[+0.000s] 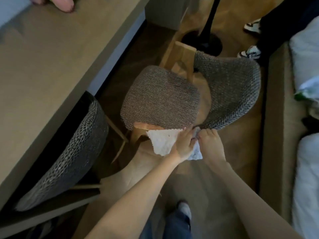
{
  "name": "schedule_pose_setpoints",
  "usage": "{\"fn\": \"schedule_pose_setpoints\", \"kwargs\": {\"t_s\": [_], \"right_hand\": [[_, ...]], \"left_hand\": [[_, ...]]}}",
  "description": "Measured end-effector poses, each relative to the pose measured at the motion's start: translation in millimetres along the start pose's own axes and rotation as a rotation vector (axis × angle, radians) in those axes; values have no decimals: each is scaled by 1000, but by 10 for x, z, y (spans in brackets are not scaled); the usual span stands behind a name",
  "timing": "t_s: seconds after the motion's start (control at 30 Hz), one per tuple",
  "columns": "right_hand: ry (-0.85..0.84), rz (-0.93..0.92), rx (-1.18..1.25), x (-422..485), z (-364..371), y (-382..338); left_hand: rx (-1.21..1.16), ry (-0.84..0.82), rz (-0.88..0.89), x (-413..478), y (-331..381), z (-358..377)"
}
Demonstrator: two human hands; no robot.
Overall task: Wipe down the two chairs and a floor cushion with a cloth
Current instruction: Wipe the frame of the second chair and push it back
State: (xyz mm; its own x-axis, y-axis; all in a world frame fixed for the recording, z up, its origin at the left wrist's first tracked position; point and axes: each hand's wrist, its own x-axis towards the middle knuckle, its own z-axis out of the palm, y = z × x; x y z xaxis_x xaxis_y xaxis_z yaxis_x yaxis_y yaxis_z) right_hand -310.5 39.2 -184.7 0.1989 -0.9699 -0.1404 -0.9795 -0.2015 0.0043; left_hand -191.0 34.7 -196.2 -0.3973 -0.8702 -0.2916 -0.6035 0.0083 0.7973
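A chair (160,97) with grey woven seat, curved woven backrest and light wood frame stands on the floor in the middle of the head view. A white cloth (162,142) hangs at the seat's near edge over a wooden leg. My left hand (185,144) and my right hand (208,140) both grip the cloth, side by side, just below the seat's near right corner. A second chair (72,152) with the same woven back is pushed under the desk at the left. No floor cushion shows.
A long brown desk (43,66) runs along the left. A bed base with white bedding (305,83) lines the right. Another person's legs and sneakers (250,52) stand at the top right beside a black lamp base (207,42). My own foot (184,207) is on the carpet below.
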Motion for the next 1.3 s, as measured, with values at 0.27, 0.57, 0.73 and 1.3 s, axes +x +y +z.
{"fn": "schedule_pose_setpoints", "kwargs": {"t_s": [0.27,0.57,0.73,1.3], "right_hand": [[236,170,579,-673,-1201,557],[347,-63,719,-790,-2066,1471],[135,-64,895,-238,-2092,1923],[-81,-221,742,2692,-2144,3435]], "left_hand": [[-101,-48,-66,-414,1079,-330],[-77,32,75,-288,2077,-481],[-223,191,65,169,2263,-679],[-208,277,101,2801,2497,-1266]]}}
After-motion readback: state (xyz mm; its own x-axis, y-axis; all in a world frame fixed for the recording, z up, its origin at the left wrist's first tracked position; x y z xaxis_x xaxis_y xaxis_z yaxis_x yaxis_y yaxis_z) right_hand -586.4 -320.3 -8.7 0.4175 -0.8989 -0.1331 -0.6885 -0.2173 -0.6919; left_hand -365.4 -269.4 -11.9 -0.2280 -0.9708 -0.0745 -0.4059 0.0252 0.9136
